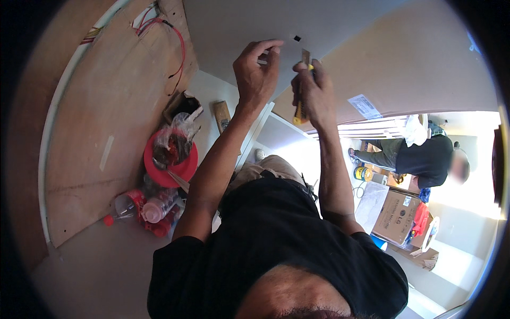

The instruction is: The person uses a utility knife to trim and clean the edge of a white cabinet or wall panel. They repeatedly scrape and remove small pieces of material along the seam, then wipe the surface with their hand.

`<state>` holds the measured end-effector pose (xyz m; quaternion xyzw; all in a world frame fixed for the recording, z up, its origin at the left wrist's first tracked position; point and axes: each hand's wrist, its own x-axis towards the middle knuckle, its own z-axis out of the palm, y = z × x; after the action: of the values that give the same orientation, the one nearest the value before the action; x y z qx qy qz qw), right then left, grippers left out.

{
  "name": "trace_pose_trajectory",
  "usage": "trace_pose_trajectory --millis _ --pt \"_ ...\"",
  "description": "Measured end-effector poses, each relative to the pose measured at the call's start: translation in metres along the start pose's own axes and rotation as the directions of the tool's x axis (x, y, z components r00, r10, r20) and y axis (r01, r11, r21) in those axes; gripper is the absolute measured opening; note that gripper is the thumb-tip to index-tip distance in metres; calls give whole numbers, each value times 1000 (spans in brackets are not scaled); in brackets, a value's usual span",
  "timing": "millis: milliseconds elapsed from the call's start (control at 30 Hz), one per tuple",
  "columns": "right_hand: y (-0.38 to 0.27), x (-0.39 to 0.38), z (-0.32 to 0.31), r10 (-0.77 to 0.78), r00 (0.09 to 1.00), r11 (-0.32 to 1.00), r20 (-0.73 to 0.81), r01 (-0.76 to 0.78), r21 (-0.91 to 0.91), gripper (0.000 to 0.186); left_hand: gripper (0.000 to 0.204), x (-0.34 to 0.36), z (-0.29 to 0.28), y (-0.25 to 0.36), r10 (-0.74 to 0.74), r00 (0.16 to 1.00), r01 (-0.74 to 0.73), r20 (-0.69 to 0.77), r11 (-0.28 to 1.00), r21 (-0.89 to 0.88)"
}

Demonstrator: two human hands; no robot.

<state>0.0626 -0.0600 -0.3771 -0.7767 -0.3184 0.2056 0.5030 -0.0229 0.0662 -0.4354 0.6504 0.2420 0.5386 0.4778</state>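
My right hand (316,93) is wrapped round a yellow-handled utility knife (299,116), its blade (306,55) pointing up and away from me. Just beyond the blade, a small dark square hole (297,38) shows in a grey panel (239,26). To the left, my left hand (257,74) is raised beside the same panel, thumb and forefinger brought together in a pinch. Whatever lies between those fingertips, if anything, is too small to make out. The knife and the left hand are apart.
Red wires (180,56) hang from a wooden panel (106,127) at left. Below them are a red bowl (154,175) and several plastic bottles (154,210). A large brown board (404,64) spans the right. Another person (425,159) bends near a cardboard box (393,215).
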Motion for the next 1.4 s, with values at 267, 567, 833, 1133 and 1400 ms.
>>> trace_pose_trajectory --millis 267,567,833,1133,1400 --pt "-2 26 20 -87 994 967 -67 68 -246 39 21 3 3 -3 53 998 -55 23 995 79" --pt "15 34 31 -241 960 918 -141 179 -355 41 22 6 -1 8 37 999 -39 33 996 78" --pt "4 41 25 -200 979 967 -40 191 -172 38 25 11 -1 8 109 990 -120 86 983 139" --pt "12 23 14 -252 967 967 -40 250 -50 33 22 14 9 4 -31 999 31 44 999 9" --pt "36 -14 0 -135 980 987 -149 119 -109 48 54 -4 29 33 -504 775 626 382 527 -575"
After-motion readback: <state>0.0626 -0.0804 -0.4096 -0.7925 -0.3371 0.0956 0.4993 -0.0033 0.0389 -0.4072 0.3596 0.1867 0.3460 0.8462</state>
